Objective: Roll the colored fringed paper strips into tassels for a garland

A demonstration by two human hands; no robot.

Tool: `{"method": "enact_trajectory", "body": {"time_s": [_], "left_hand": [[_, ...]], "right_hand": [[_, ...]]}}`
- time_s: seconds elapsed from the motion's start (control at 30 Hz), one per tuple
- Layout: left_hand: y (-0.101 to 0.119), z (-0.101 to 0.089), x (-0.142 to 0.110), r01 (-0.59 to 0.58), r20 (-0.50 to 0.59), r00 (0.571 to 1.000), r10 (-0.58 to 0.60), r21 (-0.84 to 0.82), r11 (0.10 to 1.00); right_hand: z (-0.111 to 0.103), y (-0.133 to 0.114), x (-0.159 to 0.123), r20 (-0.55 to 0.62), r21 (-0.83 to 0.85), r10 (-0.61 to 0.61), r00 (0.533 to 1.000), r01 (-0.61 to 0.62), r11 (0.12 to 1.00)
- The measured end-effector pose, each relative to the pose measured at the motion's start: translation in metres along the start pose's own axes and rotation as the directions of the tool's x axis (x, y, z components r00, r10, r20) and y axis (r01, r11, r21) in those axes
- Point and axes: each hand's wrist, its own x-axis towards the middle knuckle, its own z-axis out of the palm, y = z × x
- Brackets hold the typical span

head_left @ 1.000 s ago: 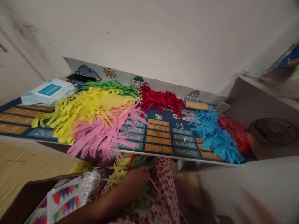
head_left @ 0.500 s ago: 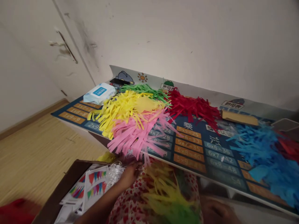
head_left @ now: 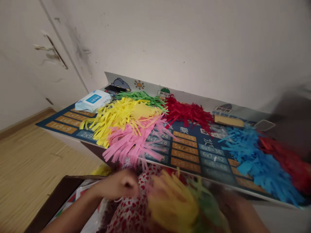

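My left hand [head_left: 120,183] is closed in a loose fist over the lap, in front of the board's near edge. What it holds, if anything, cannot be made out; a thin white strand shows just below it. My right hand [head_left: 227,199] is dark and smeared by motion at the right, beside a tissue-paper tassel bunch [head_left: 173,202] in yellow and green. That bunch is blurred and lies over a cloth with red hearts [head_left: 128,210]. Pink tassels [head_left: 136,139] hang over the board's edge above my left hand.
The board [head_left: 186,152], printed with times tables, holds yellow [head_left: 116,116], green [head_left: 143,96], red [head_left: 187,111] and blue tassels [head_left: 262,165], plus a wipes pack [head_left: 93,100]. A cardboard box [head_left: 51,200] with papers stands at lower left. A dark blurred shape [head_left: 293,119] is at right.
My left hand has come up and left from the white strands and curled into a fist. The yellow-green bunch has shifted. The view has swung right, and a dark shape has entered at right.
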Motion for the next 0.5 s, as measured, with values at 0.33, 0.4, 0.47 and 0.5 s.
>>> {"method": "enact_trajectory", "body": {"time_s": [0.33, 0.4, 0.47, 0.5], "left_hand": [[0.008, 0.009, 0.022, 0.026, -0.363, 0.929, 0.064, 0.236, 0.971], [0.007, 0.007, 0.025, 0.051, -0.387, 0.921, 0.036, 0.212, 0.976], [0.008, 0.002, 0.024, 0.035, -0.389, 0.921, 0.014, 0.118, 0.992], [0.009, -0.001, 0.022, 0.027, -0.403, 0.915, 0.005, 0.072, 0.997]], "right_hand": [[-0.007, 0.005, -0.021, -0.317, -0.158, -0.126, 0.940, 0.078, 0.984], [-0.007, -0.003, -0.016, -0.342, -0.113, -0.097, 0.935, 0.061, 0.992], [-0.015, -0.010, -0.014, -0.359, -0.046, -0.048, 0.932, 0.034, 0.998], [-0.020, -0.012, -0.014, -0.370, -0.012, -0.020, 0.929, 0.017, 1.000]]}}
